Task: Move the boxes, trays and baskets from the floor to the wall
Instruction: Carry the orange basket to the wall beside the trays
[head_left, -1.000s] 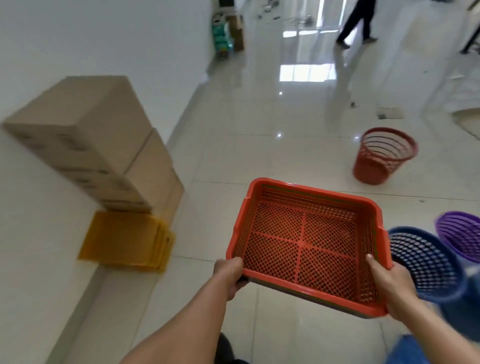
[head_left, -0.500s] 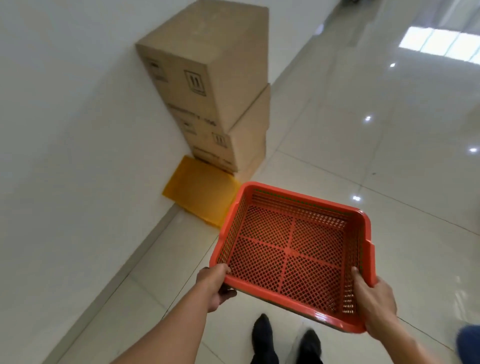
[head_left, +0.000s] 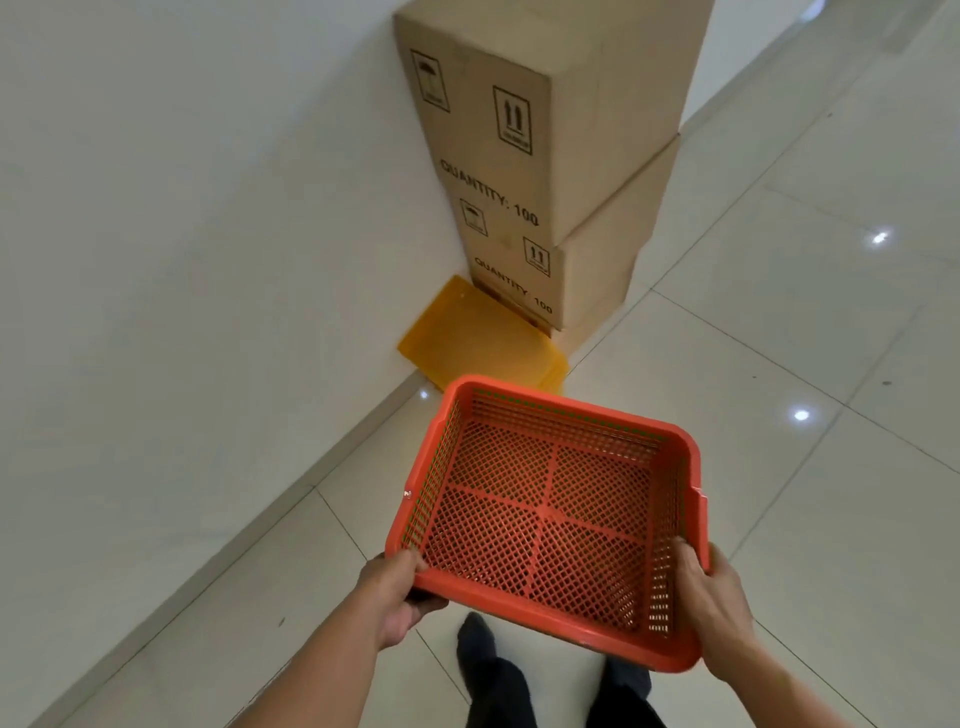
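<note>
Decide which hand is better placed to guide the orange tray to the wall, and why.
Left, likely: left hand grips orange tray at its wall-side corner; right hand holds the opposite corner.

1. One camera rides on my head, looking forward and steeply down.
2. It faces the stacked cardboard boxes (head_left: 545, 171), which stand near, at the frame's top.
3. The orange tray (head_left: 545, 509) sits closest to the lens, on my side of the boxes; the wall (head_left: 182, 234) runs left of them.

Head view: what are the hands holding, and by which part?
The orange mesh tray: left hand grips its near-left corner, right hand its near-right corner, both at the rim.
</note>
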